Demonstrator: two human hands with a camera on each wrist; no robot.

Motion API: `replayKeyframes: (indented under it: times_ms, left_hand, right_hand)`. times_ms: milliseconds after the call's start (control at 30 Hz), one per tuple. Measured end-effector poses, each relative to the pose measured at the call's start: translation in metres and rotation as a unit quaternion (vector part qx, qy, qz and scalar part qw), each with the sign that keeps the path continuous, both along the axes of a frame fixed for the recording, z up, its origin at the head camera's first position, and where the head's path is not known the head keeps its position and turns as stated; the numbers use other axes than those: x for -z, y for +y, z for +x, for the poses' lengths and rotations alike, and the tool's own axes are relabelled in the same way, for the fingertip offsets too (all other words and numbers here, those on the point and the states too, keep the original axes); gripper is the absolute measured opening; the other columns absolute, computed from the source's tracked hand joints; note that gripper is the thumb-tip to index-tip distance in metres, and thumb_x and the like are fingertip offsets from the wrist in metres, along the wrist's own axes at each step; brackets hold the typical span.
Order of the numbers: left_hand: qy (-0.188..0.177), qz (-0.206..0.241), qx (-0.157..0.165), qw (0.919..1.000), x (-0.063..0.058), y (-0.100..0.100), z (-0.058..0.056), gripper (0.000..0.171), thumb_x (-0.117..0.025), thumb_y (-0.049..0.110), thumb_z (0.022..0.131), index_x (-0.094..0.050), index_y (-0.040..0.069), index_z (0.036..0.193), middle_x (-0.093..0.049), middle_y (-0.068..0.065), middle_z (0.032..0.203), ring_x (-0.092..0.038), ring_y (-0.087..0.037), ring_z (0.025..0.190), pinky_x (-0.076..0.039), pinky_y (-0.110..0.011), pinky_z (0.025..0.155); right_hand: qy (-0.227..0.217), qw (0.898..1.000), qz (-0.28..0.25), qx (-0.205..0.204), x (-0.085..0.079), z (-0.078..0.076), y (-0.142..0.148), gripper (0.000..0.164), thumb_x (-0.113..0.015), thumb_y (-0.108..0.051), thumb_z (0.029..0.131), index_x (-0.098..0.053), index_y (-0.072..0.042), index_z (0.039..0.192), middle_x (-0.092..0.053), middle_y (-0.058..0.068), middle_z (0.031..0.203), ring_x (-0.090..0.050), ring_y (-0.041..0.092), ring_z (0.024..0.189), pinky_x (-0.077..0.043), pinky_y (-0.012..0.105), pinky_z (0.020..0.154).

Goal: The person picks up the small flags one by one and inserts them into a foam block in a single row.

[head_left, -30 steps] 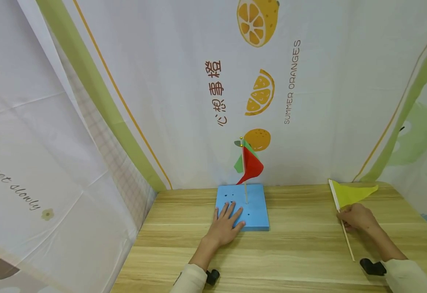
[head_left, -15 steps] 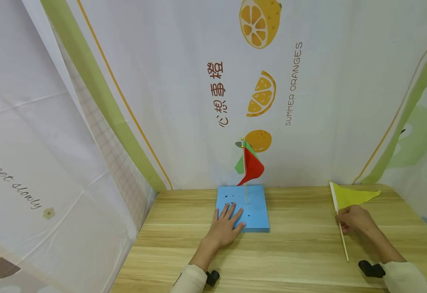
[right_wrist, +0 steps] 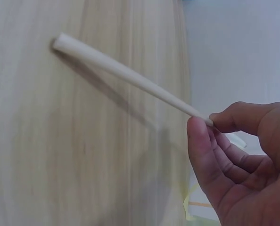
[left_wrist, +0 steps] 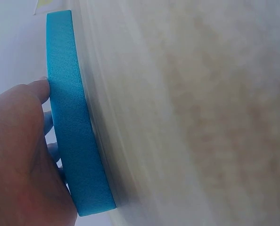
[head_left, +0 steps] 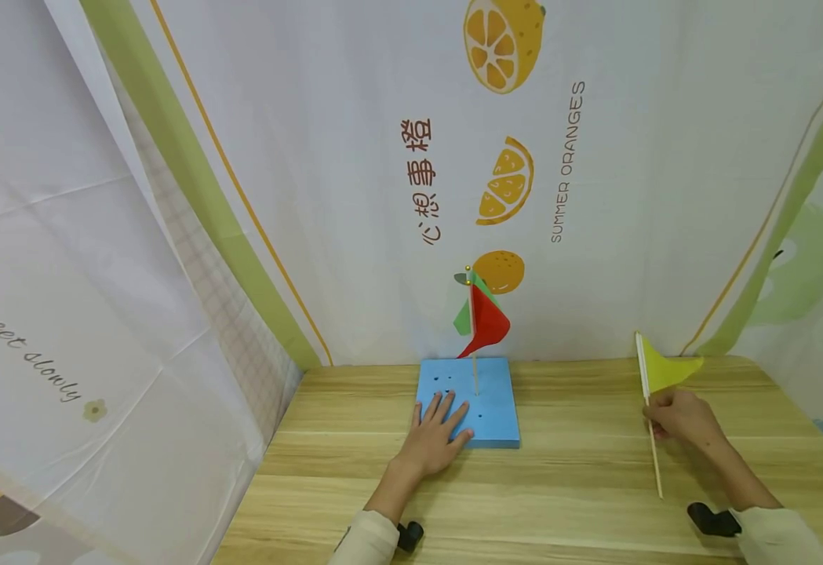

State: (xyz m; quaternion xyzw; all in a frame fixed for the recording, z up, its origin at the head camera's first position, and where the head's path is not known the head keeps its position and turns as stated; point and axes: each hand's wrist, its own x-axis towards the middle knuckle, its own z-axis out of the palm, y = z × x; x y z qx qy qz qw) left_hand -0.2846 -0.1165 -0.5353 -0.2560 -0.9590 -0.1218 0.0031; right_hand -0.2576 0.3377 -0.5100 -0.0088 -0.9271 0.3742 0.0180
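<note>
My left hand (head_left: 431, 441) lies with spread fingers on the front left of a blue foam block (head_left: 497, 428) with several small holes. In the left wrist view the block's side (left_wrist: 74, 117) shows next to the thumb. A red pennant flag (head_left: 489, 322) stands upright in the block on a thin stick. Behind it shows a green shape (head_left: 462, 322), whose kind I cannot tell. At the right, my right hand (head_left: 686, 417) pinches the stick of a yellow pennant flag (head_left: 668, 370) between thumb and fingers. The stick's lower end (right_wrist: 64, 42) is at the tabletop.
The wooden table (head_left: 559, 486) meets a white printed curtain (head_left: 616, 196) at the back. More cloth (head_left: 100, 259) hangs at the left. Black wrist mounts (head_left: 713, 519) sit below both hands at the sleeves.
The yellow flag has turned more upright and its lower end has swung left. My right hand has shifted slightly left with it. The left hand stays on the block.
</note>
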Motion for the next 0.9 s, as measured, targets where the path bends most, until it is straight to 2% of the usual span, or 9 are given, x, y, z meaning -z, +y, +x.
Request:
replayKeyframes:
  times_ms: [167,367,600,900]
  left_hand:
    - [-0.001,-0.002,0.0,1.0,0.001,0.0,0.0,0.062,-0.042,0.051,0.114,-0.037,0.022,0.168,-0.026,-0.009,0.178,-0.02,-0.036,0.166,-0.016,-0.067,0.131]
    - [0.0,-0.003,0.0,1.0,0.001,0.0,0.0,0.062,-0.042,0.052,0.114,-0.037,0.022,0.168,-0.026,-0.009,0.178,-0.02,-0.036,0.166,-0.016,-0.067,0.131]
    - [0.003,-0.004,0.0,1.0,0.001,0.0,-0.001,0.062,-0.041,0.053,0.113,-0.038,0.023,0.168,-0.026,-0.009,0.178,-0.02,-0.036,0.166,-0.017,-0.067,0.131]
    - [0.001,-0.006,0.0,1.0,0.001,0.0,-0.001,0.063,-0.041,0.053,0.113,-0.037,0.023,0.168,-0.026,-0.009,0.178,-0.02,-0.036,0.166,-0.016,-0.067,0.131]
  right_hand:
    - [0.021,1.0,0.007,0.0,-0.002,-0.001,-0.003,0.036,-0.059,-0.011,0.101,-0.064,-0.005,0.066,-0.064,-0.001,0.06,-0.066,0.011,0.058,-0.054,0.024,0.057]
    - [0.043,0.999,0.019,0.016,-0.004,-0.004,-0.006,0.03,-0.061,-0.015,0.102,-0.068,-0.004,0.075,-0.067,-0.001,0.064,-0.066,0.013,0.061,-0.049,0.025,0.059]
    - [0.055,0.998,-0.012,0.026,-0.006,-0.006,-0.008,0.025,-0.061,-0.013,0.104,-0.071,0.007,0.094,-0.072,0.001,0.071,-0.069,0.012,0.063,-0.057,0.025,0.057]
    - [0.076,0.997,-0.013,0.027,-0.012,-0.005,-0.015,0.027,-0.059,-0.015,0.105,-0.07,0.009,0.102,-0.074,0.004,0.074,-0.072,0.015,0.064,-0.054,0.025,0.056]
